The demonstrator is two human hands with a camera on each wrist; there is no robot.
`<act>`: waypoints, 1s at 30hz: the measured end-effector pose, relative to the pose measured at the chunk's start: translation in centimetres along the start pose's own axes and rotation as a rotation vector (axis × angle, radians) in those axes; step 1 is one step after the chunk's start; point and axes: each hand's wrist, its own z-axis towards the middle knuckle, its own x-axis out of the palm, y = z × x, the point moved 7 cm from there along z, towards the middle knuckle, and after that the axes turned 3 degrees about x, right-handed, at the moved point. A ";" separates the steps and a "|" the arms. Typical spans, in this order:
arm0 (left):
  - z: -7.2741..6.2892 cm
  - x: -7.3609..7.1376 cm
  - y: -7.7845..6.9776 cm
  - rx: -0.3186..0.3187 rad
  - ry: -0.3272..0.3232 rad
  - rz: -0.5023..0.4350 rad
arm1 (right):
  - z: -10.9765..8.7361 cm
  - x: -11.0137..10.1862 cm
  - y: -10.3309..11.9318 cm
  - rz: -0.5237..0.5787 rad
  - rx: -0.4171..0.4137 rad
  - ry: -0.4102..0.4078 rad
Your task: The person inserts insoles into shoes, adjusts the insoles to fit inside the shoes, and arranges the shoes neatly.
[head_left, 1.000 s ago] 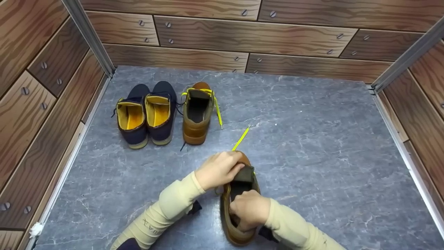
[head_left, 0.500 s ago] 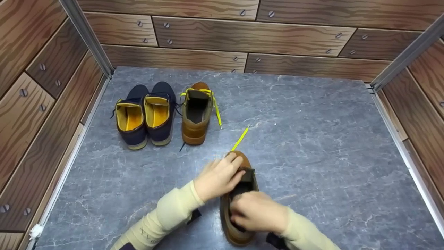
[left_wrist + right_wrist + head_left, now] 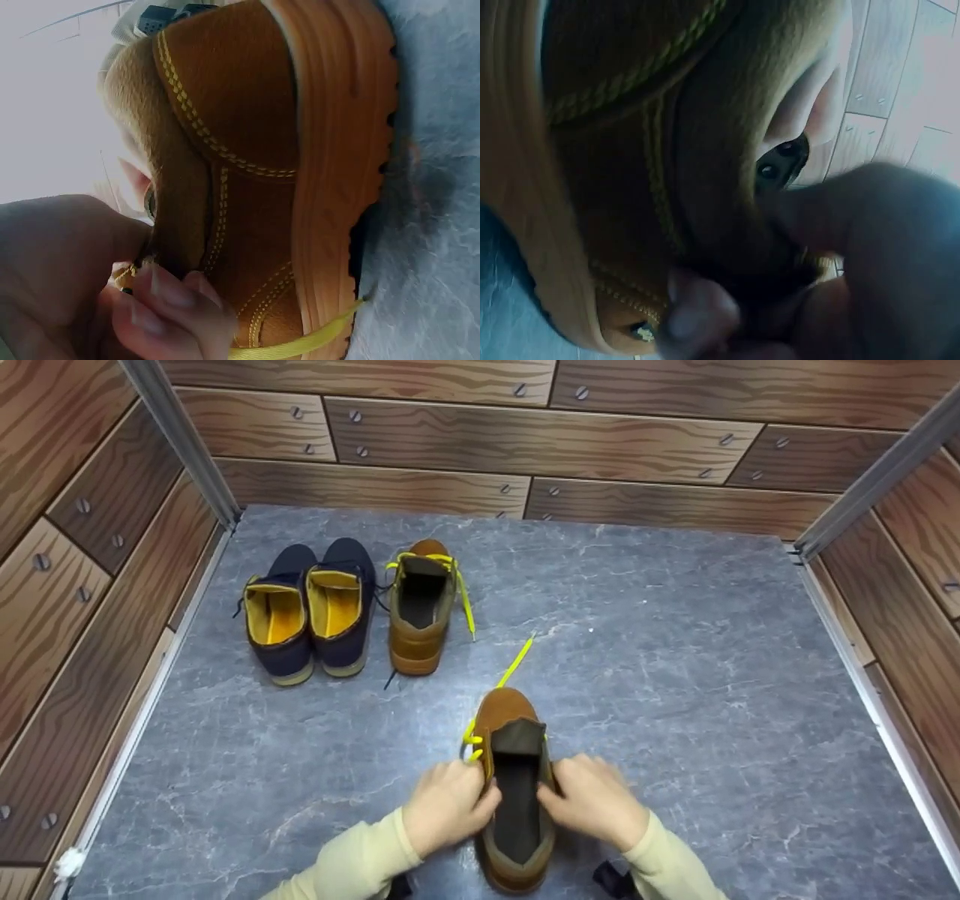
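Observation:
A brown leather shoe (image 3: 505, 706) with a dark insole stands on the floor near the front, its toe pointing away from me. My left hand (image 3: 448, 808) grips its left collar edge, thumb inside and fingers outside. Opposite, my right hand (image 3: 596, 802) pinches the right collar edge the same way. The olive tongue (image 3: 520, 736) stands up between the sides. A yellow lace (image 3: 516, 661) stretches beyond the toe, with loops at the left eyelets. Close up in the left wrist view are the shoe's heel and sole (image 3: 337, 135); the right wrist view shows its stitched side (image 3: 656, 165).
A matching brown shoe (image 3: 415, 641) with a yellow lace stands farther back. Left of it are two navy shoes (image 3: 346, 649) with yellow lining. Wood-patterned walls (image 3: 420, 480) border the grey marbled floor (image 3: 697, 660) at the back and sides.
My left hand has drawn back from the toe and tongue to the left collar. My right hand has come out of the shoe's inside to the right collar. The shoe has hardly moved.

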 end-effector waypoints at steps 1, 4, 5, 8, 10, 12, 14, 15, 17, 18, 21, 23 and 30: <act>0.0 -0.1 -0.1 0.007 -0.009 0.009 | 0.0 -0.1 -0.1 0.004 0.002 -0.023; 0.5 -0.6 -0.3 0.012 -0.026 0.059 | 0.1 -0.7 -0.2 0.044 -0.002 -0.074; 0.7 -0.8 -0.3 0.012 -0.035 0.076 | 0.2 -1.0 -0.2 0.057 -0.001 -0.081; 1.5 -1.7 -0.3 0.009 -0.063 0.117 | 0.6 -2.1 0.0 0.066 -0.011 -0.130; 2.2 -2.3 -0.2 0.010 -0.077 0.124 | 1.0 -3.0 0.2 0.058 -0.016 -0.179; 3.1 -3.0 0.1 0.022 -0.102 0.130 | 1.5 -4.0 0.3 0.059 -0.021 -0.230; 4.0 -3.7 0.5 0.033 -0.139 0.136 | 2.3 -4.8 0.3 0.060 -0.025 -0.272; 4.5 -4.0 0.8 0.041 -0.165 0.143 | 2.8 -5.2 0.3 0.055 -0.029 -0.295; 5.5 -4.4 1.4 0.058 -0.218 0.168 | 3.7 -5.9 0.1 0.050 -0.031 -0.338; 6.0 -4.6 1.7 0.063 -0.244 0.178 | 4.2 -6.2 0.0 0.045 -0.032 -0.360; 7.5 -4.9 2.8 0.057 -0.308 0.213 | 6.0 -6.8 -0.4 0.030 -0.042 -0.424; 8.5 -5.2 3.4 0.049 -0.337 0.240 | 7.1 -7.2 -0.6 0.030 -0.049 -0.462; 12.4 -5.8 5.2 0.020 -0.379 0.337 | 11.1 -8.5 -1.8 0.030 -0.011 -0.539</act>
